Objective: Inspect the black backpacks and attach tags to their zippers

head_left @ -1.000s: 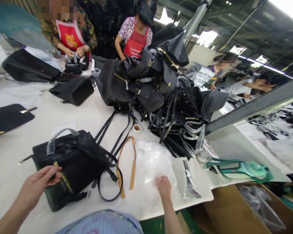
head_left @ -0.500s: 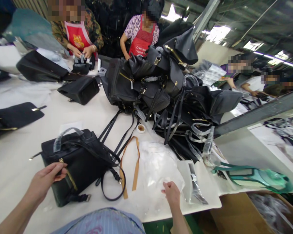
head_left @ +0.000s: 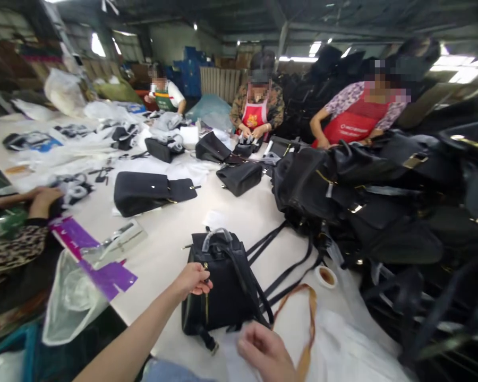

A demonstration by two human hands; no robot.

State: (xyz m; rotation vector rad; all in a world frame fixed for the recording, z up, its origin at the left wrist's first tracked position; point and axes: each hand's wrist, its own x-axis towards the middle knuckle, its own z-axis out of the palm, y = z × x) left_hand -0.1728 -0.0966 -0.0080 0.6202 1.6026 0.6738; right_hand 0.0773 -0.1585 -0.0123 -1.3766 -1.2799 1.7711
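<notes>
A black backpack [head_left: 233, 276] lies on the white table, its top handle [head_left: 219, 236] wrapped in clear film. My left hand [head_left: 193, 279] is closed in a pinch on the zipper pull, at the upper end of a gold zipper [head_left: 206, 307] on the bag's side. Close to the bag's lower right corner is my right hand [head_left: 266, 350], fingers curled and a little blurred. A thin translucent plastic bag [head_left: 235, 356] hangs from its fingertips. Black straps [head_left: 269, 241] trail from the backpack toward a heap of bags.
Piled black bags [head_left: 374, 201] fill the right side. A tape roll [head_left: 325, 276], a tan strip [head_left: 311, 302] and clear plastic bags [head_left: 346, 345] lie nearby. Another black bag [head_left: 143, 192] and purple sheeting [head_left: 103, 276] are leftward. Co-workers stand across the table; one person's hands [head_left: 43, 199] show at left.
My view has swung left. My right hand has come from the plastic bags over to the backpack, carrying one thin plastic bag. My left hand stays at the zipper pull.
</notes>
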